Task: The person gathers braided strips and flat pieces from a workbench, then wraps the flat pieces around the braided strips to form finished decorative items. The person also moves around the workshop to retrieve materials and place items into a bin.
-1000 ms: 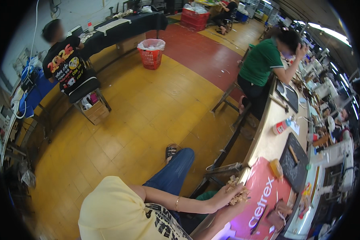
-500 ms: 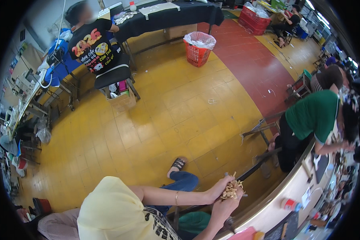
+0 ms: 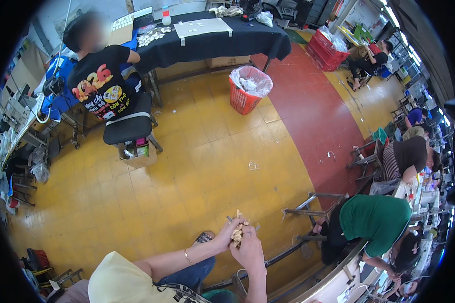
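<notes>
Head view: hands (image 3: 240, 240) clasped around bundle (image 3: 236, 233)

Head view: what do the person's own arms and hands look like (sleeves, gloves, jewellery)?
No gloves on either hand. The left hand has a bare forearm with a thin bracelet near the wrist and a short pale-yellow sleeve above. The right hand has a bare forearm; no sleeve shows.

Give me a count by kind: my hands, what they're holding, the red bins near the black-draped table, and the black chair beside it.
hands: 2, left hand and right hand
bundle of tan pieces, held between both: 1
red bins: 2, lined basket and crate
black chair: 1
Total: 6
</notes>
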The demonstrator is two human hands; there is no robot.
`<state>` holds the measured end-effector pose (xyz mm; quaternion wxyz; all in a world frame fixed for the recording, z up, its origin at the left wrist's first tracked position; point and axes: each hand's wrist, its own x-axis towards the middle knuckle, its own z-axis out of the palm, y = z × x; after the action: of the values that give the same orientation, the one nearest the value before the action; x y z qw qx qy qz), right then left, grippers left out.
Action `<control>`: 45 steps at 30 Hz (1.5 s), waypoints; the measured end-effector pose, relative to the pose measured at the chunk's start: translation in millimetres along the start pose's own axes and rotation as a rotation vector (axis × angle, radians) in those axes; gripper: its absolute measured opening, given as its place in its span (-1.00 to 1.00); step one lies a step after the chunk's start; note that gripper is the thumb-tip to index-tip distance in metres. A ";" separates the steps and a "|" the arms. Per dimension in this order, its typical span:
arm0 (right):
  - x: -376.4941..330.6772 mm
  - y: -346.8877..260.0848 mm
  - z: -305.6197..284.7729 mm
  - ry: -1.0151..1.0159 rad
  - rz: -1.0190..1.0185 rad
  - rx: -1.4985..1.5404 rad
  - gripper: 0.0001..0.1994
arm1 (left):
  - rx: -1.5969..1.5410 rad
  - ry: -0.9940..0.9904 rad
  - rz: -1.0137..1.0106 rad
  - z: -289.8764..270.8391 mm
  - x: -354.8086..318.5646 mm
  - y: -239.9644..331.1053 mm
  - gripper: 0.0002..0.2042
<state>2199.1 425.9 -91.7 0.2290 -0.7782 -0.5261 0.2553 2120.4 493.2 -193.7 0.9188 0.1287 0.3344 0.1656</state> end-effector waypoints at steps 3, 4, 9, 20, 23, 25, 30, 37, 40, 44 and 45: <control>24.5 -17.8 -17.8 0.064 0.063 0.259 -0.60 | 0.026 -0.004 0.133 25.6 -3.9 29.9 -0.80; 32.9 -23.8 -21.6 0.157 -0.007 0.277 -0.61 | 0.032 -0.033 0.228 35.6 -5.6 38.1 -0.79; 77.8 -52.9 -33.8 0.504 0.096 0.416 -0.59 | 0.081 0.077 0.325 84.6 -7.3 72.2 -0.72; 191.6 -12.3 -120.4 0.603 -0.227 0.359 -0.65 | -0.033 -0.045 0.572 209.8 64.6 136.9 -0.31; 241.1 -6.3 -146.1 0.587 -0.410 0.365 -0.70 | -0.051 -0.053 0.545 230.1 95.5 176.0 -0.21; 273.5 -11.6 -156.2 0.537 -0.535 0.452 -0.74 | -0.097 -0.096 0.605 233.8 117.2 202.0 -0.14; 354.1 -29.1 -151.9 0.323 -0.658 0.650 -0.81 | -0.375 -0.152 0.633 214.5 160.6 266.0 -0.10; 501.5 -47.3 -98.9 0.316 -0.518 0.881 -0.80 | -0.562 -0.007 0.670 180.1 235.7 384.2 -0.06; 583.1 -46.5 -82.2 0.255 -0.240 0.991 -0.78 | -0.603 0.113 0.490 163.1 287.1 443.4 -0.14; 687.1 -19.9 -70.9 0.154 0.074 1.078 -0.75 | -0.175 0.387 0.515 155.7 361.0 476.3 -0.31; 709.6 -7.7 -69.6 0.149 0.171 1.055 -0.77 | -0.147 0.334 0.463 149.3 372.1 480.4 -0.36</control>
<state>2462.4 1086.4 -144.7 0.6038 -0.6136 -0.2434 0.4468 2382.2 1057.8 -128.7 0.7957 0.1059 0.4298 0.4135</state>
